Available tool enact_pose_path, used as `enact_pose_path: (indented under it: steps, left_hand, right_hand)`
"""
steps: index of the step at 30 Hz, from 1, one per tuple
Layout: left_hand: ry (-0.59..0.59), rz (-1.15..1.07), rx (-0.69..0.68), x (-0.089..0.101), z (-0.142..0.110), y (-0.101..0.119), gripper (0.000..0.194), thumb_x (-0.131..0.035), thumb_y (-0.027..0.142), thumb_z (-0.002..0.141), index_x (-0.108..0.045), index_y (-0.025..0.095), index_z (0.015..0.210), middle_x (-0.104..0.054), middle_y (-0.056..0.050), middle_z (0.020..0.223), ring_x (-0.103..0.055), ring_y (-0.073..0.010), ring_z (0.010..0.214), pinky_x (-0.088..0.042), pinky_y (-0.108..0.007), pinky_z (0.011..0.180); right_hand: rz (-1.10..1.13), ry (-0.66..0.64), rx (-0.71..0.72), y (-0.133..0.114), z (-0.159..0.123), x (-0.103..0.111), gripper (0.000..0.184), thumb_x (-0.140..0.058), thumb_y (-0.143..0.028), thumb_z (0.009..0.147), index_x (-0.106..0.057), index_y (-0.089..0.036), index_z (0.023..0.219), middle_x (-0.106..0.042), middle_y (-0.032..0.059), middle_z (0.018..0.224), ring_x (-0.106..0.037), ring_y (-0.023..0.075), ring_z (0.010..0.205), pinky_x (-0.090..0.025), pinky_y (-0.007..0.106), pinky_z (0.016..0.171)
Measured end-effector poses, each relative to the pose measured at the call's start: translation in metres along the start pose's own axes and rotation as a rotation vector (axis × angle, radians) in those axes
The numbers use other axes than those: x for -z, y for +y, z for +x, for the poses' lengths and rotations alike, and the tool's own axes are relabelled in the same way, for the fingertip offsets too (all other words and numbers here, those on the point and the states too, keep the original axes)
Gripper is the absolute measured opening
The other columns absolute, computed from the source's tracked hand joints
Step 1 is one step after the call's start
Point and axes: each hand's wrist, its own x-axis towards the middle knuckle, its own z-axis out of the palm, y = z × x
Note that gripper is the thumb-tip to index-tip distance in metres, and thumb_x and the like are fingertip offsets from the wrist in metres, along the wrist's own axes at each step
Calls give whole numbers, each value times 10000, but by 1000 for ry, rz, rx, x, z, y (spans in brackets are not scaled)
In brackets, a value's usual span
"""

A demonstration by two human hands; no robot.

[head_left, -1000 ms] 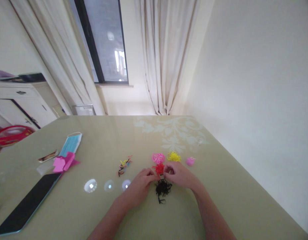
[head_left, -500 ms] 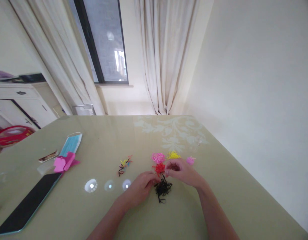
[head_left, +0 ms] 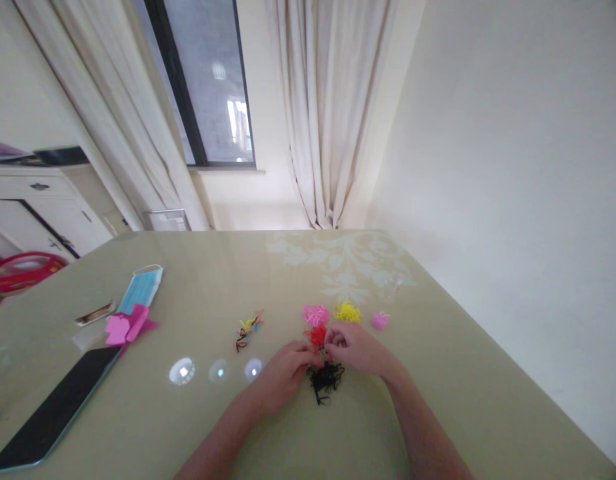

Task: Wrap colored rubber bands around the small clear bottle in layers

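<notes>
At the frame's lower centre, the black tangle (head_left: 326, 380) is apparently being picked at by the left hand (head_left: 288, 365) and right hand (head_left: 357, 348); each grip is bunched, but whether anything is pinched cannot be told. Gentle separating seems called for next.

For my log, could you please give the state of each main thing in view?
Left hand: fingers curled, grasp unclear
Right hand: fingers bent, grasp unclear
Black pile: loosely tangled
Red pile: heaped, partly hidden
Pink pile: heaped
Yellow pile: heaped
Mixed strands: loosely scattered
Lilac bundle: lying apart
Pink paper: folded
Mask: partly covered
Device: flat, screen dark
Curtains: drawn apart
</notes>
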Motion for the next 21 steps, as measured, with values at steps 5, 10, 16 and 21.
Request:
enact_pose_path:
  steps: [5, 10, 16, 21]
  left_hand:
    - [51, -6, 50, 0, 1, -1, 383, -434, 124, 964, -769, 237, 1111, -725, -71, 1115, -654, -207, 1044, -511, -328, 953]
    - [88, 76, 36, -7, 2, -2, 429, -417, 99, 962, -754, 247, 1184, -701, -84, 1172, -630, -221, 1095, -498, -353, 998]
    - [59, 215, 27, -8, 2, -5, 543, -416, -7, 882, -728, 251, 1245, -683, -80, 1160, -599, -237, 1092, -482, -379, 1003]
    - [69, 238, 41, -7, 1, -6, 581, -416, -41, 848, -725, 259, 1238, -677, -76, 1186, -590, -239, 1117, -471, -384, 1017]
  right_hand:
    - [2, 45, 44, -1, 1, -1, 102, -611, -139, 858, -675, -200, 809, -736, -4, 745, -646, 147, 668, -441, 237, 607]
    - [-29, 1, 10, -2, 1, -4, 126, -601, -87, 824, -651, -202, 818, -740, -10, 730, -663, 151, 665, -434, 234, 603]
    - [-57, 48, 35, -2, 2, -2, 105, -601, -127, 868, -661, -197, 816, -696, -17, 709, -608, 143, 646, -408, 238, 596]
    - [-44, 27, 53, 1, 3, -6, 117, -606, -97, 838, -666, -194, 814, -702, -10, 756, -621, 143, 685, -422, 238, 622]
